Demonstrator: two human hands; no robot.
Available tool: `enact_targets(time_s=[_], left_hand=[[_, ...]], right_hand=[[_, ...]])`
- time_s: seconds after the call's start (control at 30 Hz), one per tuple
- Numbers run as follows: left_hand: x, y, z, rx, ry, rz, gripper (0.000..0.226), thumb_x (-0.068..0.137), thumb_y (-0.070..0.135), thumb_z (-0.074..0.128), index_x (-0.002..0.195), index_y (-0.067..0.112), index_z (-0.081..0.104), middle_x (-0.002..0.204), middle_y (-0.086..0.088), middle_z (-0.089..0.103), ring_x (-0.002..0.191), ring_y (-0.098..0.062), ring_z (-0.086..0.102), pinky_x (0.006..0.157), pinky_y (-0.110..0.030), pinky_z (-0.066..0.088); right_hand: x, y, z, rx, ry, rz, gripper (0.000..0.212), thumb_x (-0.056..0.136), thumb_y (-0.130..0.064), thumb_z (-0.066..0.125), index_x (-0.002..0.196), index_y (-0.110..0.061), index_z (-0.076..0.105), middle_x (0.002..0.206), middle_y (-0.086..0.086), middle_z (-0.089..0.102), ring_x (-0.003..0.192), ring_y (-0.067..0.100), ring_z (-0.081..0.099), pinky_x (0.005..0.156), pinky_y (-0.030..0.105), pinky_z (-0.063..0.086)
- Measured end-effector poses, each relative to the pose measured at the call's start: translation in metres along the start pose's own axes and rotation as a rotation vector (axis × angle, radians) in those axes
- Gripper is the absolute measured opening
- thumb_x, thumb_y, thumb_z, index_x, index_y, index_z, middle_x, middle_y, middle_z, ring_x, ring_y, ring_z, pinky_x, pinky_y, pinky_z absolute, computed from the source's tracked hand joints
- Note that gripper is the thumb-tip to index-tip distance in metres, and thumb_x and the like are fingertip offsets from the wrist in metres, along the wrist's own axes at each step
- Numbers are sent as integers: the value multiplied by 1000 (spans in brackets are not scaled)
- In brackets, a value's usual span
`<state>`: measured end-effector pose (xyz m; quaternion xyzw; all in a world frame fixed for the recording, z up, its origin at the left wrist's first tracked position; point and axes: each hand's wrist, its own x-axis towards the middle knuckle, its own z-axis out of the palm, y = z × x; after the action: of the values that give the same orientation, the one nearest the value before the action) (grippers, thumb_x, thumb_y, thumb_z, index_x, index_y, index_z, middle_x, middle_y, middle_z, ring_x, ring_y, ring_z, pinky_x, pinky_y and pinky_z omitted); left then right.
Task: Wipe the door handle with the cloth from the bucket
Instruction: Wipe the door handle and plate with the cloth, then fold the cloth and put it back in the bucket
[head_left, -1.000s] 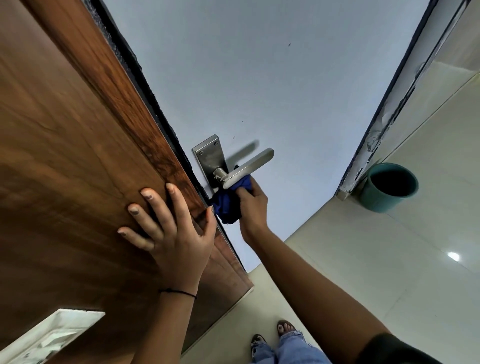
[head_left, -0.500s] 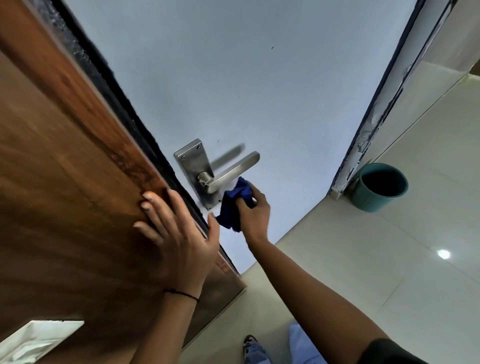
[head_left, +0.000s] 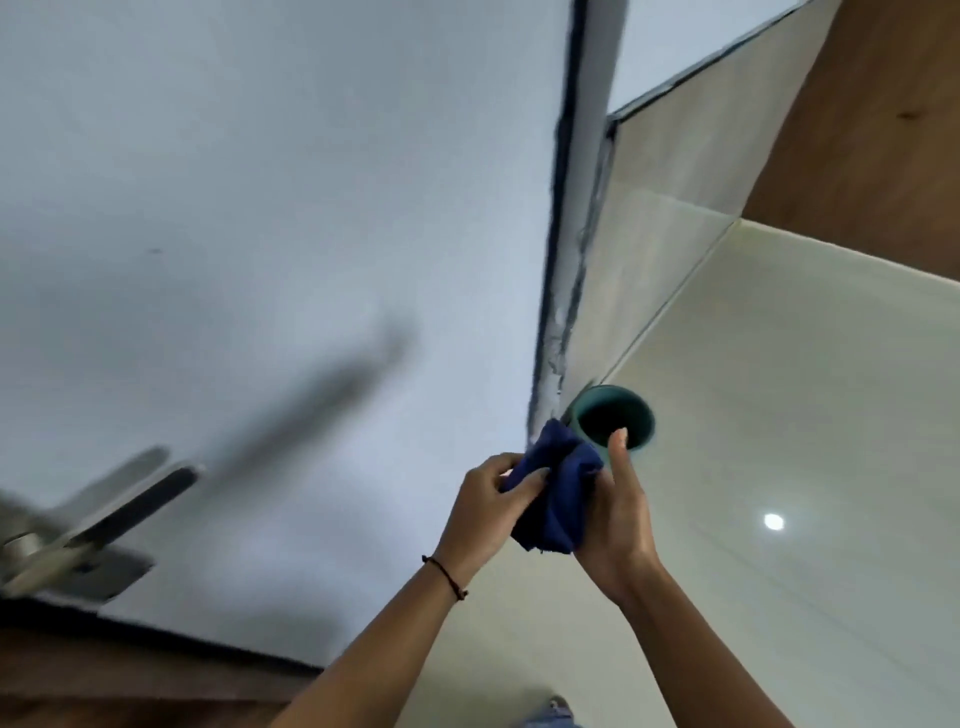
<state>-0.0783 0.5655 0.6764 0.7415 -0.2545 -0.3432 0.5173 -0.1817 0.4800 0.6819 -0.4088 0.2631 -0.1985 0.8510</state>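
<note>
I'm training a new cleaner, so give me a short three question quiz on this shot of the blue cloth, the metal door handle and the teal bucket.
1. True or false: the crumpled dark blue cloth is touching the brushed metal lever door handle.
2. Which hands grip the cloth? A) left hand only B) right hand only C) both
3. Fill in: the round teal plastic bucket stands on the cream tiled floor beside the ____ door frame.

Key
1. False: the cloth is held clear of the handle, nearer the bucket.
2. C: the left hand and the right hand both hold it.
3. White, with chipped paint.
</note>
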Motion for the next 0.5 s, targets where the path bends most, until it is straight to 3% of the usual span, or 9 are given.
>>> enact_targets(time_s=[0.1, 0.2, 0.27, 0.33, 0.5], left_hand=[[33, 21, 67, -33, -51, 11, 13, 88, 18, 67, 86, 5, 69, 76, -8, 69, 66, -12, 60, 56, -20, 45], [67, 40, 124, -100, -139, -21, 13, 89, 18, 66, 83, 9, 72, 74, -12, 69, 64, -19, 63, 56, -32, 52], [93, 51, 151, -240, -234, -121, 22, 91, 20, 63, 92, -1, 69, 82, -21, 69, 65, -28, 65, 51, -37, 54], [123, 55, 179, -398, -356, -237, 27, 93, 20, 59, 105, -4, 66, 94, -20, 70, 75, -27, 67, 52, -30, 55], [212, 46, 246, -530, -475, -365, 42, 82, 26, 63, 114, -1, 63, 117, -21, 64, 100, -26, 63, 75, -32, 56]], right_hand=[[6, -36, -55, -93, 116, -56, 57, 92, -43, 56, 112, 10, 50, 111, 40, 58, 89, 42, 58, 73, 55, 48], [10, -64, -117, -44, 328, -56, 34, 89, -9, 62, 120, 2, 56, 113, 31, 65, 92, 38, 67, 67, 44, 58], [15, -84, -154, 30, 388, -24, 32, 89, -6, 59, 120, 0, 60, 114, 24, 69, 98, 35, 68, 69, 41, 59], [28, -103, -191, 61, 423, 18, 28, 88, -7, 60, 116, -3, 65, 112, 18, 71, 99, 32, 69, 72, 38, 60], [93, -143, -272, 63, 481, 123, 30, 87, -9, 63, 116, -6, 67, 109, 13, 72, 97, 27, 68, 72, 35, 61]])
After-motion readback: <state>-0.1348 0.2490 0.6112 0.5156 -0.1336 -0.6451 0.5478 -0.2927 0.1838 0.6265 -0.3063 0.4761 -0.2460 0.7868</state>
